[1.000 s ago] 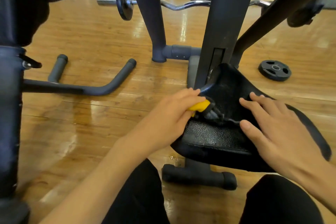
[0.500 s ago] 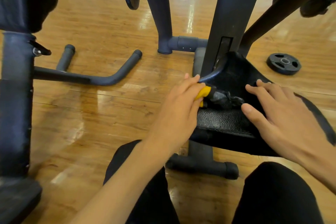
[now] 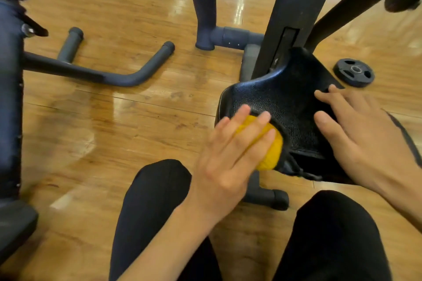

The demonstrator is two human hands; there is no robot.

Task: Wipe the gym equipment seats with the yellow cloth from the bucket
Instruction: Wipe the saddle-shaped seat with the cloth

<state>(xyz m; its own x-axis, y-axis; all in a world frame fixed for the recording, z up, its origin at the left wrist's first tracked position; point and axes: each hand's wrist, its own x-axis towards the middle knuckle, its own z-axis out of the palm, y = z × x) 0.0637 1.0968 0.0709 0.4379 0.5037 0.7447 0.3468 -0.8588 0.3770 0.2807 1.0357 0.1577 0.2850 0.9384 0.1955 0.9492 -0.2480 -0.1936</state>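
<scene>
The black padded seat (image 3: 280, 98) of a gym machine sits low in front of me, right of centre. My left hand (image 3: 228, 157) holds the bunched yellow cloth (image 3: 271, 150) against the seat's near left edge, fingers spread over it; the hand is motion-blurred. My right hand (image 3: 360, 137) rests flat on the right part of the seat, fingers straight. The bucket is not in view.
The machine's dark upright post (image 3: 296, 13) rises behind the seat, with a foot bar (image 3: 269, 196) below it. A weight plate (image 3: 353, 72) lies on the wooden floor at right. A bent floor tube (image 3: 127, 77) and another padded machine (image 3: 9, 98) stand left. My knees (image 3: 155, 201) are below.
My left hand has slid with the cloth from the seat's back crease toward me, down to its near left edge. More of the cloth shows. The right hand stays on the seat.
</scene>
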